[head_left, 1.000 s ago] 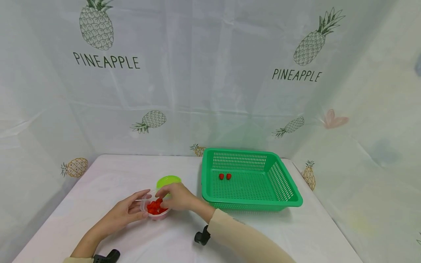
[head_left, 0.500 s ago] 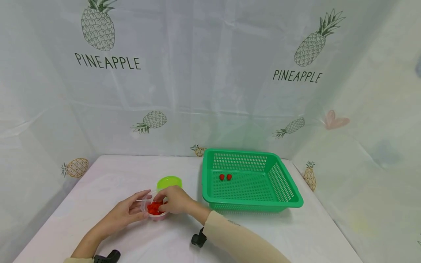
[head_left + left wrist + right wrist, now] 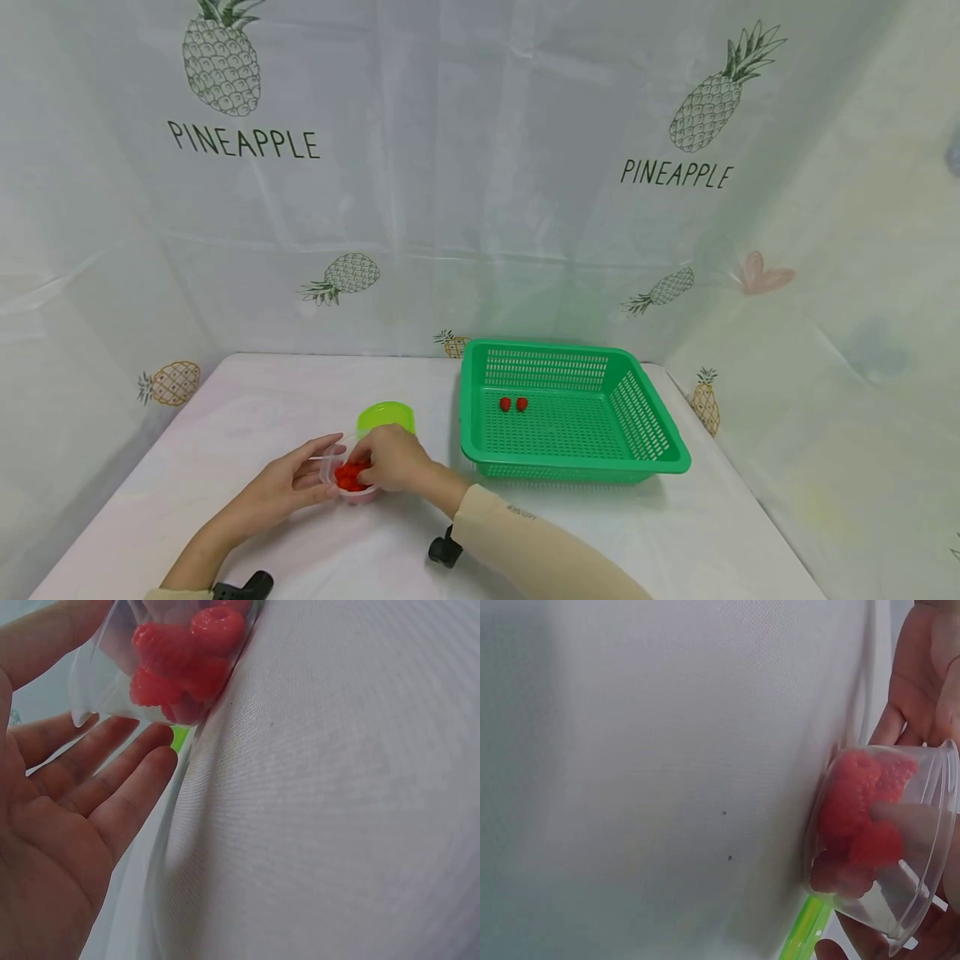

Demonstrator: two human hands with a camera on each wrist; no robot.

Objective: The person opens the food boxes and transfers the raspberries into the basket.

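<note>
A clear plastic tub (image 3: 362, 497) of red raspberries (image 3: 348, 477) stands on the table, left of centre. My left hand (image 3: 277, 490) steadies it, thumb near the front and fingers along its left side; the left wrist view shows these fingers (image 3: 127, 769) spread loosely by the wall. My right hand (image 3: 399, 458) reaches into the tub from the right. In the right wrist view a finger shows through the wall against the raspberries (image 3: 847, 810). I cannot tell whether the right fingertips grip one. Two more raspberries (image 3: 513, 404) lie side by side in a green basket (image 3: 570, 468).
Just behind the tub lies a bright green lid (image 3: 386, 413), partly covered by the right hand. The slatted basket stands to the right, its raised rim between the tub and the berries inside. A white sheet with pineapple prints (image 3: 222, 67) hangs behind the table.
My right hand has sunk a little deeper into the tub and its fingers have drawn closer together over the raspberries. The right forearm has shifted slightly left. My left hand stays put.
</note>
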